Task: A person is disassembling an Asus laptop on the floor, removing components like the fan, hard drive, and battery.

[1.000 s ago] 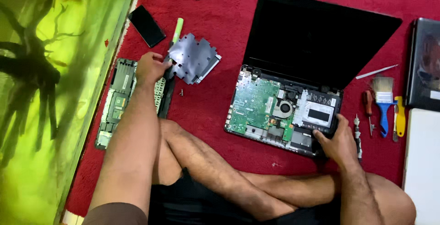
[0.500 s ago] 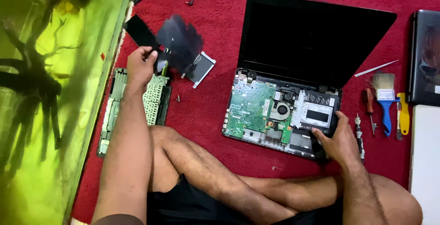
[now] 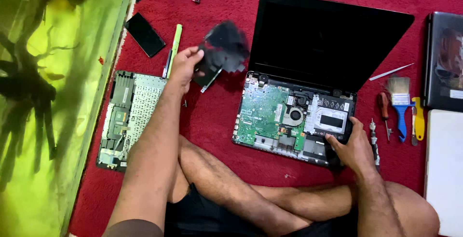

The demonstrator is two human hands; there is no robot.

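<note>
My left hand (image 3: 184, 66) holds up a dark, flat sheet-like laptop part (image 3: 224, 48) over the red carpet, left of the opened laptop (image 3: 294, 116). The part is blurred by motion. A silver bracket piece (image 3: 210, 78) shows just beneath it. The laptop's green circuit board (image 3: 260, 110) and fan (image 3: 294, 116) are exposed below its black screen (image 3: 324, 39). My right hand (image 3: 352, 146) rests on the laptop base's front right corner. The removed keyboard panel (image 3: 126, 114) lies face down under my left forearm.
A black phone (image 3: 144, 34) and a green pen-like tool (image 3: 174, 44) lie at the upper left. A screwdriver (image 3: 384, 112), blue brush (image 3: 399, 103) and yellow tool (image 3: 419, 121) lie right of the laptop. A green fish tank (image 3: 43, 106) borders the left.
My left hand has lifted the part off the carpet, turned it over so its dark side shows, and carried it right toward the laptop. My right hand has stayed on the laptop base.
</note>
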